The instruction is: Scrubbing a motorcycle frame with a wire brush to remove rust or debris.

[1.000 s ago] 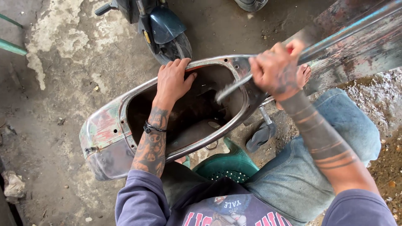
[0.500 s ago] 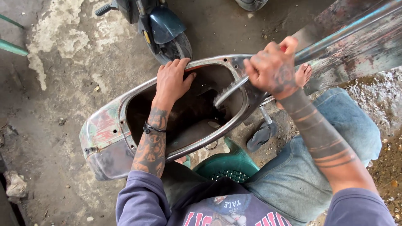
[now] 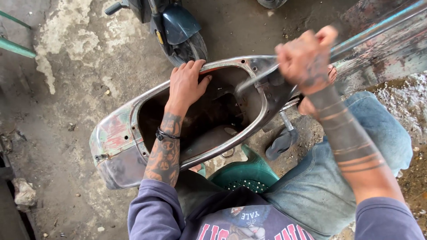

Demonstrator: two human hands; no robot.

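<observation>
The green stool stood nearest. Above it, the scooter shell lay across the knees. The left hand clasped its far rim. The right hand was fisted around a metal tool. A scooter wheel stood beyond.

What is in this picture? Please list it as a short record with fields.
Place: stained concrete floor
Main thing: bare metal scooter shell, hollow side up
Left hand: grip on the shell's far rim
Right hand: fist shut on a thin metal tool, tip blurred, pointing into the shell
Seat: green stool
Behind: parked scooter
</observation>
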